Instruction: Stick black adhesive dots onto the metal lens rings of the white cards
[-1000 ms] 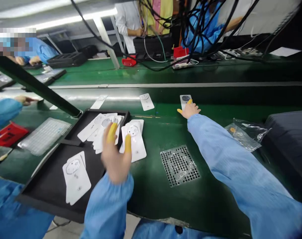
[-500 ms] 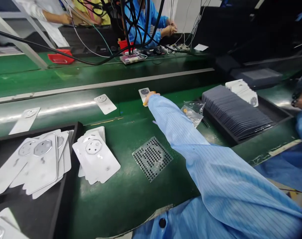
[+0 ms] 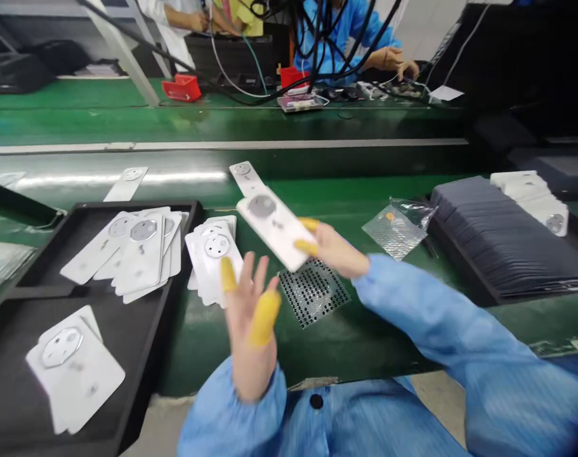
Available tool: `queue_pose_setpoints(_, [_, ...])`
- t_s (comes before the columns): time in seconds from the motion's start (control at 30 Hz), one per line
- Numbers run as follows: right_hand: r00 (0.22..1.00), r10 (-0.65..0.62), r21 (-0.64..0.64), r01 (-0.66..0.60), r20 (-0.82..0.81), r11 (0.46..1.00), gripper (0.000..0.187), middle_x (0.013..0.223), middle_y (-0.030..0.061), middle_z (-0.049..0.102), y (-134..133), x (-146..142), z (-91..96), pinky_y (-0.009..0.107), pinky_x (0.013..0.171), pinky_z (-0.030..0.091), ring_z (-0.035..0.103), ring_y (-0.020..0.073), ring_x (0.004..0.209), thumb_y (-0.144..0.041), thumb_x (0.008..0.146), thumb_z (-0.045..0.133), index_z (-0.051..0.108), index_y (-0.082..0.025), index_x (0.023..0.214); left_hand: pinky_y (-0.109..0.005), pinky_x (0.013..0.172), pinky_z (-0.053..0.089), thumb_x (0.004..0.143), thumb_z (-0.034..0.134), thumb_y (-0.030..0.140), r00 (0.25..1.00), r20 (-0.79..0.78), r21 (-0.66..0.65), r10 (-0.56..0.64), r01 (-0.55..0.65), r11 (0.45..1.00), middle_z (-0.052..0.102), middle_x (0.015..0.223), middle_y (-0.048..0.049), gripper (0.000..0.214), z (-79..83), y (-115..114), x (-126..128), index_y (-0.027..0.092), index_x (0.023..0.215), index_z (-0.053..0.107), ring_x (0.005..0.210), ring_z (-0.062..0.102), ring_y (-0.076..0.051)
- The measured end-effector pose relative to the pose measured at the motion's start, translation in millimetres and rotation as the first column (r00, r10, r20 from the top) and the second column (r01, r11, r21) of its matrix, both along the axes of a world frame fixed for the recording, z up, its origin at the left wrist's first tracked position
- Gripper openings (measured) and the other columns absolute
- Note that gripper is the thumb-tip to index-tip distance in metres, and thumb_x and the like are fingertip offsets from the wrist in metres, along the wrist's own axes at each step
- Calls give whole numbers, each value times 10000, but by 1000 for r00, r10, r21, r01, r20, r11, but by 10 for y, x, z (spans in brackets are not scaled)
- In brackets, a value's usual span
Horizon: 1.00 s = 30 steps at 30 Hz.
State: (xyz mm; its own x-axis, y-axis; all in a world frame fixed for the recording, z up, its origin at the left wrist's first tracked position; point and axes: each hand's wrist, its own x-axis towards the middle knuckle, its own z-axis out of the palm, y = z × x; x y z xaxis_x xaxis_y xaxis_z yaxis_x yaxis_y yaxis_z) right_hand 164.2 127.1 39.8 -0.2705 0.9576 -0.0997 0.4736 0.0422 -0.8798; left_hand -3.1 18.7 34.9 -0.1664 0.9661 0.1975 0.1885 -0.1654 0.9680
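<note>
A white phone back cover (image 3: 280, 230) with a round grey camera area is held at its lower right end by my right hand (image 3: 337, 249), pinched between yellow-capped fingers. It is tilted above the bench. My left hand (image 3: 251, 317), also with yellow finger caps, is raised with fingers spread and holds nothing. Behind the left fingers lies a small pile of white back covers (image 3: 203, 263). Beneath the held cover and my right hand is a clear sheet with rows of black dots (image 3: 317, 295). Another back cover (image 3: 247, 178) lies just beyond the held one.
On the left, a black tray (image 3: 141, 355) holds several white covers. At right, another tray carries a row of dark grey sheets (image 3: 502, 241) and white covers (image 3: 531, 197). A clear plastic bag (image 3: 396, 228) lies between. Black cables (image 3: 317, 44) hang ahead; co-workers sit across the bench.
My right hand has come back toward me from the far side with a back cover lifted in it. My left hand has come into view, open. The camera view has shifted.
</note>
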Motion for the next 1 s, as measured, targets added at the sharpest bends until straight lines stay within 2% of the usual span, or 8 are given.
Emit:
queue_pose_setpoints(0.1, [904,-47,-106,1,-425,994,406,1010,68,682,-684,-2,-232,290,600,595,670,146,722,-304,829,621,483,-194,1194,-407,905,519,888,562,347,967,241,-43,84,-76,996,520,1375,-143,823,-73,103,78,352,1472,-18,1169,587,-249])
queue_pose_setpoints(0.27, [805,-62,-226,-92,-591,970,352,978,54,706,-1070,-21,-349,369,819,596,705,172,832,-351,810,659,512,-209,1097,-390,900,530,836,611,427,915,403,-221,1,96,971,469,1420,-158,806,-263,115,64,265,1483,158,1174,579,-273])
queue_pose_setpoints(0.33, [848,54,-171,-168,-527,971,329,981,63,709,-1100,-7,-355,364,779,611,710,176,819,-375,850,608,517,-209,1119,-402,919,523,827,632,399,927,374,-217,-12,100,971,441,1444,-153,886,-278,64,37,265,1499,71,1185,571,-278])
queue_pose_setpoints(0.43, [975,187,124,-173,-116,977,380,1155,120,659,-1129,131,-462,460,878,574,654,252,1045,-383,830,636,558,-206,1158,-386,1023,446,802,672,327,978,96,-108,183,-173,979,351,1512,-98,933,-243,-8,-121,287,1504,58,1291,473,-267])
queue_pose_setpoints(0.6, [973,101,556,-202,207,806,282,1253,107,618,-1171,401,-790,489,980,516,564,257,1196,-182,864,586,620,-232,1140,-388,894,518,794,639,350,989,-148,-339,24,-74,938,734,1019,-127,324,-214,-141,-411,123,1008,726,994,668,-302])
queue_pose_setpoints(0.77, [998,-5,637,-39,67,770,470,1232,77,635,-1251,465,-704,463,950,546,618,237,1120,-100,858,550,535,-288,1288,-374,759,546,741,674,471,990,-4,-568,-141,113,815,748,926,-150,423,-322,-149,-161,85,900,745,880,688,-311])
queue_pose_setpoints(0.87, [967,174,610,-253,187,751,502,1287,101,594,-1284,505,-514,498,1011,487,578,255,1175,-168,865,577,476,-269,1346,-322,675,552,701,708,516,954,270,-556,-132,266,788,752,891,-142,471,-355,-79,63,83,883,741,801,698,-272])
queue_pose_setpoints(1.0, [969,216,460,-247,119,853,395,1200,113,621,-1226,474,-362,379,926,550,613,219,1097,-286,882,576,528,-224,1269,-261,597,533,648,774,484,898,441,-556,-16,287,780,754,812,-110,422,-364,-41,193,97,809,732,722,699,-222])
